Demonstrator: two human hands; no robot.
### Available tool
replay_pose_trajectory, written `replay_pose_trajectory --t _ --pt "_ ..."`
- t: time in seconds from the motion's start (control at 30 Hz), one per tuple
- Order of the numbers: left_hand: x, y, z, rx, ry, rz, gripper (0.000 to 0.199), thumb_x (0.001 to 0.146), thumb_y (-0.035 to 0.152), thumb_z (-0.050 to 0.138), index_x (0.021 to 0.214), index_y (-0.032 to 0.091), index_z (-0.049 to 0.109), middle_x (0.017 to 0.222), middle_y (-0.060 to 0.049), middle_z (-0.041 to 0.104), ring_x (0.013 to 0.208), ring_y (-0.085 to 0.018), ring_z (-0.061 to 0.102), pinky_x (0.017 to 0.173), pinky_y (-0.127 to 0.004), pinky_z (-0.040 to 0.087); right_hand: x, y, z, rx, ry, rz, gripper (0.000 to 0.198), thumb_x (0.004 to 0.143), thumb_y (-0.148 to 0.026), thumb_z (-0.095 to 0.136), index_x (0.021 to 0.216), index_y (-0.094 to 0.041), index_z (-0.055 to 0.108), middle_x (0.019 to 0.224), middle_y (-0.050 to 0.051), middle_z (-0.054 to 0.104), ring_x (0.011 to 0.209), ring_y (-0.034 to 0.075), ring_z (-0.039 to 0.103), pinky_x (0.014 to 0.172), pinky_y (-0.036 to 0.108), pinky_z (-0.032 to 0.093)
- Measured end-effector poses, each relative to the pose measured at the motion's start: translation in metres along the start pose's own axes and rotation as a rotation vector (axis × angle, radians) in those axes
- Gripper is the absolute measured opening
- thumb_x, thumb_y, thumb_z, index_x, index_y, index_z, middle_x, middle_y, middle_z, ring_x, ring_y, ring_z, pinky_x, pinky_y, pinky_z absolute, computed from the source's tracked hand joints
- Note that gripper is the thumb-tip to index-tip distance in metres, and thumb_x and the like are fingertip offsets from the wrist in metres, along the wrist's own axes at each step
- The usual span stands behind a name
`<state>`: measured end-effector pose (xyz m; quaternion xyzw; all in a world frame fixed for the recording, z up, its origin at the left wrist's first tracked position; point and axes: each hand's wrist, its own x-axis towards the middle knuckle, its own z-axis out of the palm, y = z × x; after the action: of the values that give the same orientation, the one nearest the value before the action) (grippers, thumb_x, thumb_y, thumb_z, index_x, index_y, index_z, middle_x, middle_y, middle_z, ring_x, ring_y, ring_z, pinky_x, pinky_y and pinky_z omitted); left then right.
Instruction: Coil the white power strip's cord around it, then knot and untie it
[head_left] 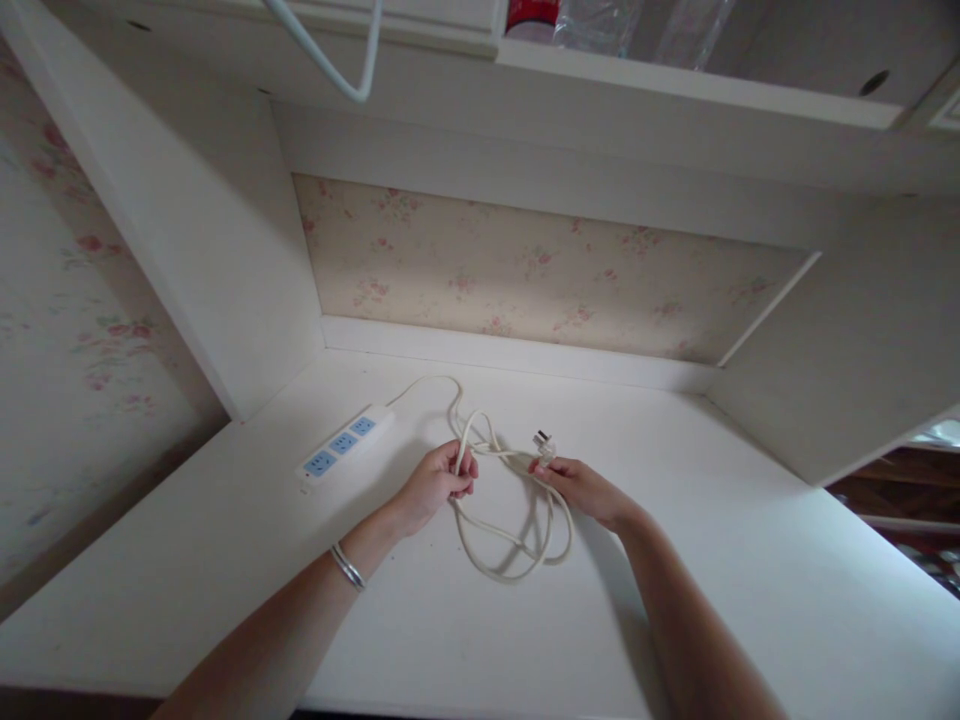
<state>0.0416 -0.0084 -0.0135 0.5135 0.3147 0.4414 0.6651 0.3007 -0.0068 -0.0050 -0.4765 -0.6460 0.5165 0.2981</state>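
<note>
A white power strip (341, 447) with blue socket faces lies on the white desktop, left of my hands. From its far end runs a cream power cord (501, 577), looped loosely between both hands. My left hand (439, 478), with a silver bangle on the wrist, is closed around a stretch of the cord. My right hand (577, 485) pinches the cord's end just below the plug (544, 446), whose metal prongs point up and away. Several loops of cord hang or lie between the two hands, crossing one another.
The desktop (465, 650) sits in a recess between white side panels (225, 220), with flowered wallpaper (525, 270) behind. Overhead runs a shelf (675, 85) holding a red item (532, 18) and clear plastic. A pale bent rod or tube (330, 70) hangs at upper left.
</note>
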Motion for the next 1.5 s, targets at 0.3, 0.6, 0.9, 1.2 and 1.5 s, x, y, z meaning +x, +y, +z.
replay_pose_trajectory --t 0.3,0.6,0.9,1.2,1.5 --pt "0.001 -0.001 -0.002 -0.008 0.03 -0.059 0.021 0.061 0.005 0.056 0.074 0.017 0.047 0.072 0.002 0.054 0.056 -0.008 0.052 0.049 -0.019 0.033 0.003 0.011 0.001 0.06 0.177 -0.021 0.034 0.076 -0.049 0.061 0.084 -0.017 0.066 0.073 -0.001 0.056 0.065 0.011 0.044 0.059 0.022 0.035" --pt "0.001 -0.004 -0.004 0.005 0.023 -0.034 0.021 0.061 0.004 0.054 0.076 0.017 0.049 0.069 0.002 0.053 0.056 -0.008 0.052 0.049 -0.019 0.034 -0.002 -0.002 0.002 0.248 0.181 -0.035 0.038 0.078 -0.047 0.061 0.106 -0.021 0.059 0.057 -0.006 0.043 0.053 0.009 0.035 0.049 0.02 0.028" --pt "0.002 -0.007 -0.006 -0.014 0.049 -0.058 0.023 0.06 0.005 0.054 0.078 0.018 0.049 0.07 0.001 0.055 0.057 -0.009 0.053 0.048 -0.02 0.035 -0.014 -0.021 -0.003 0.578 0.138 -0.025 0.046 0.069 -0.041 0.064 0.11 -0.022 0.059 0.075 0.0 0.055 0.055 0.011 0.046 0.054 0.024 0.039" --pt "0.002 -0.006 -0.006 -0.019 0.041 -0.047 0.023 0.061 0.004 0.052 0.08 0.018 0.049 0.071 0.0 0.055 0.061 -0.01 0.054 0.048 -0.02 0.035 -0.01 -0.006 -0.003 0.543 0.184 -0.029 0.031 0.076 -0.047 0.064 0.091 -0.02 0.066 0.065 -0.003 0.048 0.054 0.008 0.038 0.05 0.02 0.033" --pt "0.0 0.0 -0.003 -0.102 0.031 -0.028 0.023 0.063 0.005 0.054 0.08 0.018 0.047 0.073 0.002 0.054 0.06 -0.009 0.053 0.047 -0.02 0.034 -0.008 0.006 -0.003 0.174 0.177 0.019 0.04 0.072 -0.039 0.068 0.106 -0.019 0.066 0.07 0.0 0.057 0.059 0.011 0.044 0.052 0.022 0.034"
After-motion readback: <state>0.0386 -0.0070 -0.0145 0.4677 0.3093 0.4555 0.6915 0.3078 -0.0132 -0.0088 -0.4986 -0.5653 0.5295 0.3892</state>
